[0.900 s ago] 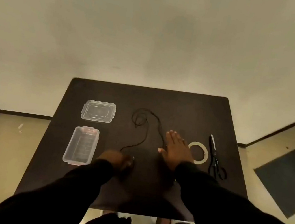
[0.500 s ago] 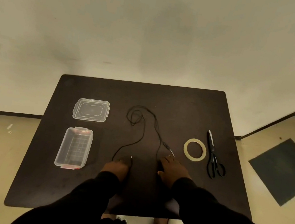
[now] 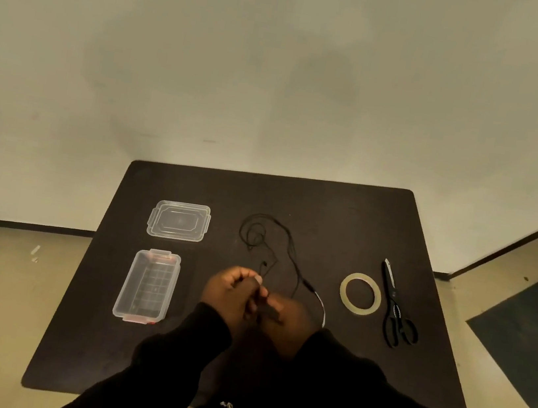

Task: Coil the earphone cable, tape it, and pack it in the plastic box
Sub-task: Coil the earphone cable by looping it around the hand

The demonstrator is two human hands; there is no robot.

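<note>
Trailing black earphone cable [image 3: 291,255], loosely looped, apparently uncoiled.

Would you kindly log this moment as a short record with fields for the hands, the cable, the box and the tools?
left hand: raised over the table, fingers closed on the earphone cable
right hand: close against the left, grip on the cable unclear
cable state: mostly loose on the table, not coiled
plastic box: open, empty, left of the hands
lid: lying beyond the box
tape roll: right of the hands, untouched
scissors: right of the tape, closed
</note>
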